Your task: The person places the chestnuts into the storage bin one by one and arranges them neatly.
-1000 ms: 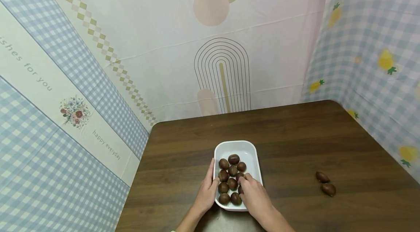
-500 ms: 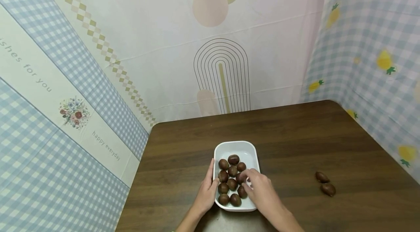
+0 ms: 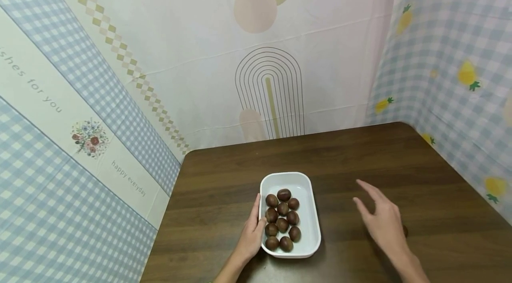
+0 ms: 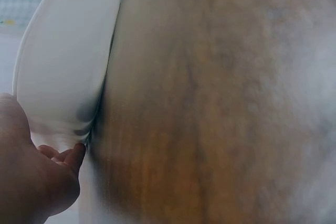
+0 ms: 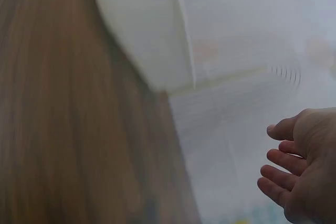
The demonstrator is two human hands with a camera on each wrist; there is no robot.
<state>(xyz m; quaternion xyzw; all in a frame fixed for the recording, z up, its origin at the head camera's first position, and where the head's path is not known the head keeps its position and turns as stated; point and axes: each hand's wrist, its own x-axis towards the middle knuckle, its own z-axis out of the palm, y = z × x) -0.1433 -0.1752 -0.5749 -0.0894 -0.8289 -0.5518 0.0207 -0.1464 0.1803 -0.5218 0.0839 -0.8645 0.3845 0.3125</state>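
A white rectangular dish (image 3: 311, 229) on the table holds several brown chestnuts (image 3: 282, 208), grouped on its left side and near end. At the dish's left wall, my left hand (image 3: 251, 235) grips it with the thumb at the rim; the left wrist view shows this hand (image 4: 37, 171) against the outer wall, fingertips near the bottom edge. My right hand (image 3: 382, 221) is over the table to the right of the dish, thumb and fingers apart, holding nothing. Behind it peeks the edge of a loose chestnut (image 3: 406, 231). In the right wrist view, the right hand's fingers (image 5: 283, 177) are loosely extended.
The dark wooden table (image 3: 224, 172) runs back to a pale patterned cloth (image 3: 208, 96). Checked cloths hang along the left (image 3: 52, 176) and right (image 3: 452, 109) sides, close to the table's edges.
My right hand has left the chestnuts inside the dish and moved right, over the loose chestnuts, mostly covering them in the head view. The left hand has stayed on the dish.
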